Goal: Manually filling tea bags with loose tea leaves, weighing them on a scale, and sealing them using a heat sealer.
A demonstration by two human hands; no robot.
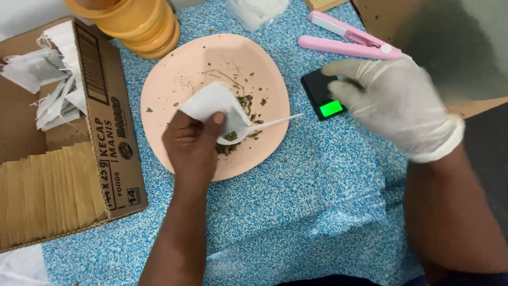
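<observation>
Tea-bag pouch [211,103], small, white, sits over the centre of the peach plate [174,69], pinched in the bare left hand [191,145]. Thumb on top, fingers curled shut under it, mouth of the pouch tipped toward 4 o'clock, right at the white spoon [264,125]. Looks held that way so the dried leaf bits [244,101] can go in and spills land on the plate.

Spoon lies across the plate, bowl under the pouch edge, handle pointing to 3 o'clock. Nobody is holding it.

Gloved right hand [394,103] is at 2 o'clock from the plate, fingers spread and loosely curved, hovering over the small black scale [320,95] with its green lit display. Blurred, so I can't tell if it touches the scale; it grips nothing that I can see.

Pink sealing tongs [349,42] at 1 o'clock. Cardboard box [106,106] at 9 o'clock holds finished white bags with strings plus brown envelopes. Stacked orange bowls [140,24] at 11 o'clock. All within arm's reach on the blue speckled tablecloth [317,212].
</observation>
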